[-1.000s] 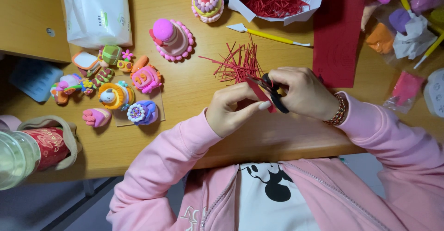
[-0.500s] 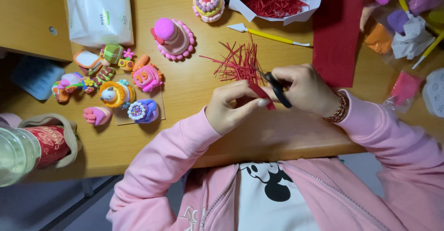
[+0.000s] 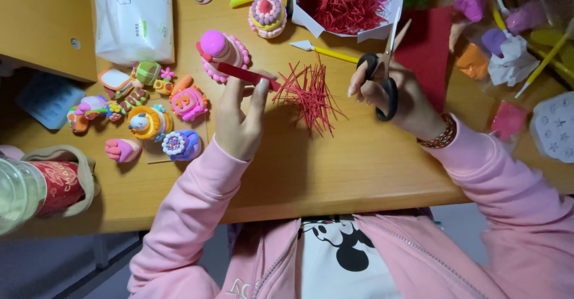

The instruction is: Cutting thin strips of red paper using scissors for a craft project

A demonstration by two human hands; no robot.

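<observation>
— Pinching what?
— A red paper strip (image 3: 245, 75), held in the left hand (image 3: 239, 119) over the table (image 3: 335, 167).
— And the right hand (image 3: 397, 92)?
— Its grip was closed through black scissors (image 3: 384, 66), blades open, beside red shreds (image 3: 308, 92).

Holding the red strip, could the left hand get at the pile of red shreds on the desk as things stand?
Probably yes. The left hand sits just beside the red shreds, with bare desk between; only the red strip pinched in its fingers occupies it.
</observation>
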